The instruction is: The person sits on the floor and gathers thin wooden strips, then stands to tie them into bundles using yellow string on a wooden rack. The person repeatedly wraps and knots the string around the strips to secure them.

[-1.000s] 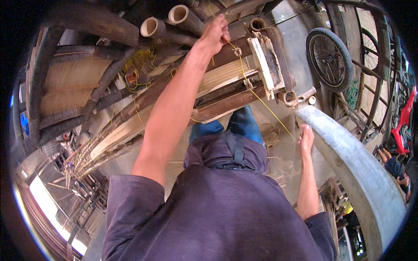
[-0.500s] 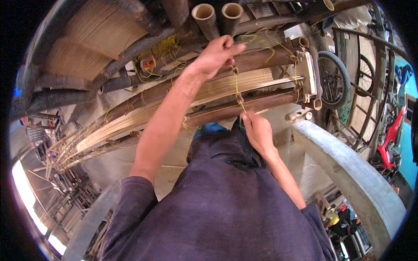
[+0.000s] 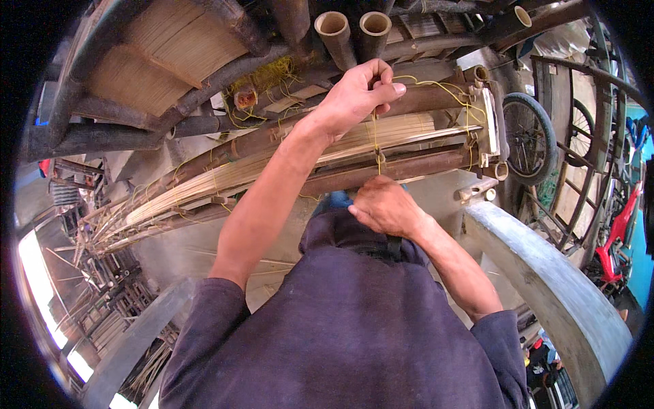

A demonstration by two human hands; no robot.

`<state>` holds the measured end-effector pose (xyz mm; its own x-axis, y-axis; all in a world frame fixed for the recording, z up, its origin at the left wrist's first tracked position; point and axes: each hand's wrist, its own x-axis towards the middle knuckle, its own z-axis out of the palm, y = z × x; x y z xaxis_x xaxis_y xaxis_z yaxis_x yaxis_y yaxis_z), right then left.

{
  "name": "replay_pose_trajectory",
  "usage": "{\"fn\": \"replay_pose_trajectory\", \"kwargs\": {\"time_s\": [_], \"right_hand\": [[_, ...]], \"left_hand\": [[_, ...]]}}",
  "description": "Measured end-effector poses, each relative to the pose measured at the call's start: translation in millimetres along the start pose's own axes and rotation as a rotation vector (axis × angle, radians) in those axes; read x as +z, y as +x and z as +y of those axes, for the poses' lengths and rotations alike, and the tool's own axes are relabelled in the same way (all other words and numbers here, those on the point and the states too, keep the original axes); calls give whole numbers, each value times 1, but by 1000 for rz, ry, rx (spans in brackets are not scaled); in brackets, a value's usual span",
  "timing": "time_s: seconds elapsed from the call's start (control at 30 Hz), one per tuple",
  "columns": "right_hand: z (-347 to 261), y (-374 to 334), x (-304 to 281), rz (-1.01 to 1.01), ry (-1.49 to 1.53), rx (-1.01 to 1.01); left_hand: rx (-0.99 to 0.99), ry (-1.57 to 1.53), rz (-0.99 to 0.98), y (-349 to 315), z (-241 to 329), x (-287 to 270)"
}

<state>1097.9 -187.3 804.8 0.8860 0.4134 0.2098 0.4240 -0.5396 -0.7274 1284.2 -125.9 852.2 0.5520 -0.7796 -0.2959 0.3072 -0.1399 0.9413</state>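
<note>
A thin yellow string runs down across a long bundle of pale split strips, probably bamboo. My left hand is raised above the far brown pole, thumb and fingers pinched on the string. Close to my body, my right hand is closed, knuckles up, just below the near brown pole. The string's lower end leads into it; the fingertips are partly hidden. The strips lie lengthwise between the two poles, with more yellow string tied at several places.
Two cut bamboo tubes stand beyond my left hand, near a tangle of yellow string. At the right are a concrete ledge, a bicycle wheel and a red frame part. A slatted bamboo panel stands far left.
My right hand has turned over and shifted left, closer to my body. The left hand has moved slightly right, and its extended finger is now curled in. The view has shifted a little.
</note>
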Motion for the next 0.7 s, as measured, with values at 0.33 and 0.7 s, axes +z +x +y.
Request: {"fn": "replay_pose_trajectory", "kwargs": {"time_s": [0.33, 0.7], "right_hand": [[21, -23, 43, 132, 117, 147], [-33, -36, 18, -139, 46, 418]], "left_hand": [[31, 473, 321, 65, -69, -19], [-43, 874, 400, -4, -57, -176]]}}
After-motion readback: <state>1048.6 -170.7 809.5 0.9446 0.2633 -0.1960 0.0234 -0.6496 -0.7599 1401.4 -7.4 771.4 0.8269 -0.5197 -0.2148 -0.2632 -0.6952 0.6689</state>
